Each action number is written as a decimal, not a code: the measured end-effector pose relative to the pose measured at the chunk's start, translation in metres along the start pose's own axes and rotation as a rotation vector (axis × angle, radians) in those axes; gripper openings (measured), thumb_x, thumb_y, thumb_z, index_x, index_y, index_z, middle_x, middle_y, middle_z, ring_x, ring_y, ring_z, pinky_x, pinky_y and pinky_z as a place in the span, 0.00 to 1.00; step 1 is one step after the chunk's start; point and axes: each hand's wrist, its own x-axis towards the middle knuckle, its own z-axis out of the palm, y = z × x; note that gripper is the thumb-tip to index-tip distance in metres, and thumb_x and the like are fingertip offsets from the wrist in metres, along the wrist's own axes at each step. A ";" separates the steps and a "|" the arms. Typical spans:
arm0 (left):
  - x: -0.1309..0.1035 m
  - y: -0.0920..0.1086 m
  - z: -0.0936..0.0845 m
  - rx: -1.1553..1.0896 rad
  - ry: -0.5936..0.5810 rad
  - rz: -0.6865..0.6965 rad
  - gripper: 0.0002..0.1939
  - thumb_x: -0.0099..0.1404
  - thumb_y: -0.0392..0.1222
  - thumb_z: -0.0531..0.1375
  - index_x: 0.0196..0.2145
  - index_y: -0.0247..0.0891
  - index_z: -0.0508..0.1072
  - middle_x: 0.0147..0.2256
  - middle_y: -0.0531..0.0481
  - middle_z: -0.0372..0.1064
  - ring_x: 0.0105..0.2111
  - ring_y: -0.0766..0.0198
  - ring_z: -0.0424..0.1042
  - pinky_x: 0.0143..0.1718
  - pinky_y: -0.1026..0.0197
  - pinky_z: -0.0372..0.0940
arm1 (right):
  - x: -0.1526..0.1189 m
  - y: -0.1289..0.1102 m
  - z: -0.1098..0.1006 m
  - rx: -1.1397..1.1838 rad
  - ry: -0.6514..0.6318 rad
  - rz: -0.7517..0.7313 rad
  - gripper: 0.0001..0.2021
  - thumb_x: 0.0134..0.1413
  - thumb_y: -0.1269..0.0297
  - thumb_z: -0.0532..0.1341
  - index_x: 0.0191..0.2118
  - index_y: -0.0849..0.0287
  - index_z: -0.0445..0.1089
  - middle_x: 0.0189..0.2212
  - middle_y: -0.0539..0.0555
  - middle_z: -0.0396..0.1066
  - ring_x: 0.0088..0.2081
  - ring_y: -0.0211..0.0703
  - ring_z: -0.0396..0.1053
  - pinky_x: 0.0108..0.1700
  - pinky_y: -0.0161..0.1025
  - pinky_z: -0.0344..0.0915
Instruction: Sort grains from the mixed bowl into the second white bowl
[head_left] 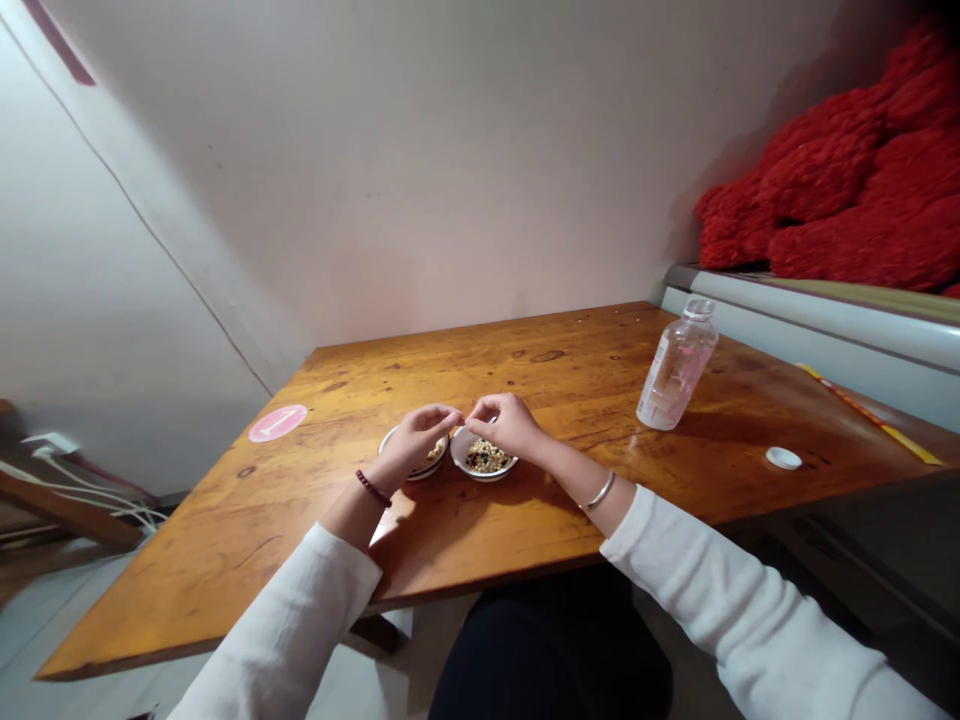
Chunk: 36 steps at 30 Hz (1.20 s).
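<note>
White sleeves (pixel 720 600) lie nearest the camera, both cuffs sitting back from the wrists, which leaves the hands bare and unobstructed. Dark-clothed legs (pixel 555 650) show below the near edge of the wooden table (pixel 262 540); the person is probably seated, hence the forearms slanting inward over that edge.

Left hand (pixel 421 435) and right hand (pixel 506 422) come together above two small bowls. Each has its thumb and forefinger drawn near one another in a pinch, the sort of grip suited to small items. Whether either pinch is fully closed, or has hold of anything, cannot be told at this size; nor can contact between the two hands.

The right-hand bowl (pixel 484 478) holds mixed grains (pixel 487 457), pale and dark. The left-hand bowl (pixel 384 440), just beside it, is partly covered by the left hand; pale contents show. Both presumably sit there to be within short reach.

An uncapped clear bottle (pixel 675 370) stands upright to the right, well apart from the bowls, likely to keep it clear of the right forearm. A white cap (pixel 784 458) lies near it, probably its own. A red-and-yellow strip (pixel 870 412) lies farther right.
</note>
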 end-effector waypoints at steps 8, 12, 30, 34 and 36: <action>0.000 0.000 0.000 -0.016 0.004 -0.008 0.27 0.54 0.63 0.64 0.37 0.35 0.76 0.37 0.44 0.76 0.35 0.61 0.72 0.34 0.63 0.64 | 0.000 0.000 0.000 0.006 0.001 0.001 0.07 0.45 0.62 0.64 0.24 0.61 0.73 0.23 0.51 0.74 0.26 0.36 0.68 0.30 0.32 0.61; 0.000 0.002 0.000 -0.023 0.005 -0.009 0.26 0.54 0.62 0.64 0.36 0.35 0.76 0.36 0.45 0.76 0.33 0.62 0.71 0.33 0.63 0.64 | -0.001 -0.001 -0.001 0.014 0.000 -0.002 0.08 0.45 0.61 0.64 0.24 0.61 0.73 0.23 0.51 0.74 0.26 0.36 0.68 0.30 0.32 0.61; 0.000 0.002 0.000 -0.027 0.027 0.001 0.26 0.54 0.61 0.64 0.38 0.34 0.75 0.36 0.46 0.76 0.33 0.64 0.70 0.32 0.64 0.62 | 0.000 0.001 -0.001 0.019 0.002 0.010 0.07 0.44 0.63 0.64 0.25 0.61 0.74 0.23 0.51 0.74 0.26 0.36 0.69 0.31 0.32 0.61; 0.000 0.003 0.000 -0.018 0.029 0.003 0.25 0.54 0.61 0.64 0.37 0.34 0.76 0.37 0.45 0.76 0.33 0.63 0.71 0.32 0.64 0.62 | 0.000 0.002 0.000 0.019 0.000 0.006 0.07 0.44 0.62 0.64 0.25 0.61 0.74 0.23 0.51 0.74 0.26 0.36 0.68 0.31 0.32 0.61; 0.000 0.003 0.000 -0.020 0.021 0.005 0.26 0.54 0.61 0.65 0.37 0.34 0.76 0.37 0.45 0.76 0.33 0.63 0.71 0.32 0.64 0.62 | 0.001 0.002 0.000 0.025 0.000 0.001 0.08 0.45 0.62 0.64 0.25 0.61 0.74 0.23 0.51 0.74 0.26 0.36 0.68 0.31 0.32 0.61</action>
